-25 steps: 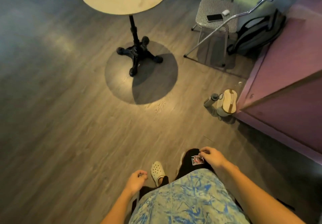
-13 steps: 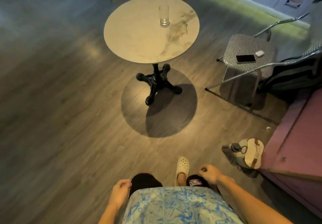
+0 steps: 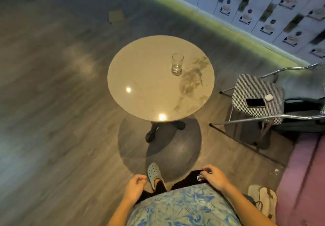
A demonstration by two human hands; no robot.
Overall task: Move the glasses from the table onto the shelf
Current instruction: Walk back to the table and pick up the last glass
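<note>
A single clear glass (image 3: 177, 64) stood upright on the round, marble-patterned bench (image 3: 149, 78), toward its far right part, next to a dark veined patch in the top. Whether it held any liquid could not be told. Both hands hung low at the bottom of the view, well apart from the glass and on the near side of the bench, with bare wooden floor (image 3: 61, 120) and the bench's shadow between them and it. The left hand (image 3: 134, 188) was loosely curled with nothing in it, thumb resting against the bent fingers, just beside a pale perforated clog (image 3: 153, 174) stepping forward. The right hand (image 3: 213, 177) was also curled and empty, its fingertips touching or nearly touching the dark shorts at the thigh. To the right of the bench stood a chair (image 3: 256, 92) with a checked seat, on which lay a phone (image 3: 255, 102) and a small white object (image 3: 268, 97). A pinkish cabinet (image 3: 302, 181) occupied the lower right corner.
</note>
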